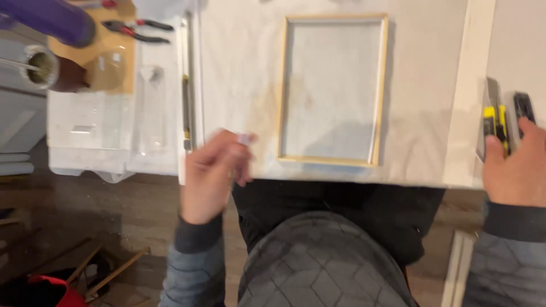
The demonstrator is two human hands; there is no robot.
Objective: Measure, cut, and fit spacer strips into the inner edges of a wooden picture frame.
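A: Why is the left hand (211, 173) curled up at the near edge of the tabletop (239, 74)?

B: It pinches a small pale bit (245, 138) between fingertips, blurred, so I cannot tell what it is. The right hand (518, 167) lies on the utility knives (503, 122) at the right, fingers over them; whether it grips one, I cannot tell.

A: And the frame?

B: The thin wooden frame (333, 88) lies flat between the hands, pale strips around a whitish panel. Red-handled pliers (136, 29) sit far left.
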